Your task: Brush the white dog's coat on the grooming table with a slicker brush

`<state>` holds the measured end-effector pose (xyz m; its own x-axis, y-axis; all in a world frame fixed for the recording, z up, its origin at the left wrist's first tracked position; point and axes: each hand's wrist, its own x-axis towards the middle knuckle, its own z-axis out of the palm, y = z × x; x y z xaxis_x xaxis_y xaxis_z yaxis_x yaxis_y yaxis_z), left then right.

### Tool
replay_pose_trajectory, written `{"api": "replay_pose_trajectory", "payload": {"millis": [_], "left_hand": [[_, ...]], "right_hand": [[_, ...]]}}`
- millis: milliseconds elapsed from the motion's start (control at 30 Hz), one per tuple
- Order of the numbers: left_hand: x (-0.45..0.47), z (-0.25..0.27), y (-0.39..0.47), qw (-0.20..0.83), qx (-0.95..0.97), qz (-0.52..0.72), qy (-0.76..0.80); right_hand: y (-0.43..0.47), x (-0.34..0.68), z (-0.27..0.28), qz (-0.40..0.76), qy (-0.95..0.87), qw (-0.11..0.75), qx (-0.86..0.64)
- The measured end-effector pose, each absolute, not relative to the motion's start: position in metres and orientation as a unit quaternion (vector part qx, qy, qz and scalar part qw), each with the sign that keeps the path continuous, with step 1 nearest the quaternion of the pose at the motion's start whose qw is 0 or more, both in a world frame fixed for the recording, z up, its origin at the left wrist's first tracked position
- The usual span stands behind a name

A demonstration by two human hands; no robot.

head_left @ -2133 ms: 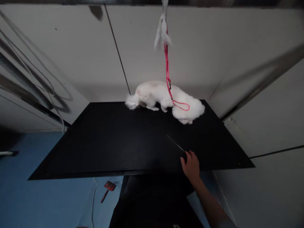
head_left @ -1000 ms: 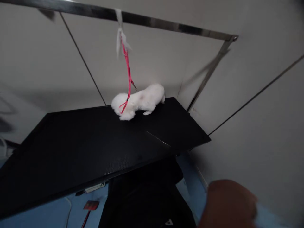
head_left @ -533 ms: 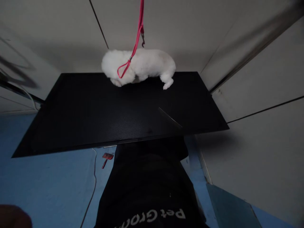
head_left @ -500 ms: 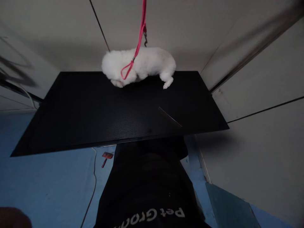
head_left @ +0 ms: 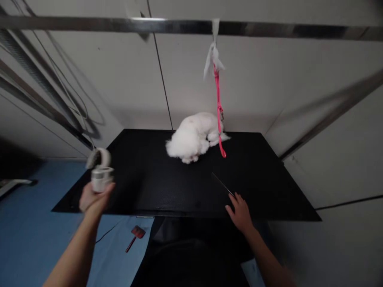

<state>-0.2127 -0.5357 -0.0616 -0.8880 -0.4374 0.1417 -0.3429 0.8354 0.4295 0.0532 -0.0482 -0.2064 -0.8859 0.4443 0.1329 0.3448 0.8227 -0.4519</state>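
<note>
One comb [head_left: 222, 183] touches the open right hand [head_left: 239, 212]; left hand [head_left: 93, 196] grips one dryer [head_left: 100, 172].

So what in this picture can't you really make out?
- The object in the left hand: motion blur smears it in the head view; a pale, roundish tool, kind unclear.
- The dog's head: lost in white fur, its facing unclear.
- The thin dark comb-like item at the right hand's fingertips: too slim and dark against the black table.
- Red-handled brush on the floor: too small for detail.
</note>
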Motion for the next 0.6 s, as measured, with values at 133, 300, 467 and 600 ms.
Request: {"api": "replay_pose_trajectory", "payload": {"millis": [133, 300, 467, 600], "left_hand": [[-0.254, -0.101, -0.523, 0.016, 0.067, -0.028, -0.997], [-0.249, -0.145, -0.468, 0.141, 0.055, -0.055, -0.987], [-0.215, -0.163, -0.334, -0.189, -0.148, -0.476, -0.846], [-0.228, -0.146, -0.175, -0.358, -0.092, -0.692, -0.620]], "right_hand": [[-0.053, 0.044, -0.222, 0.092, -0.959, 0.068, -0.261], [-0.010, 0.028, -0.218, 0.063, -0.946, 0.112, -0.299], [0.010, 0.021, -0.217, 0.085, -0.946, 0.121, -0.290], [0.001, 0.016, -0.205, 0.066, -0.931, 0.066, -0.352]]}}
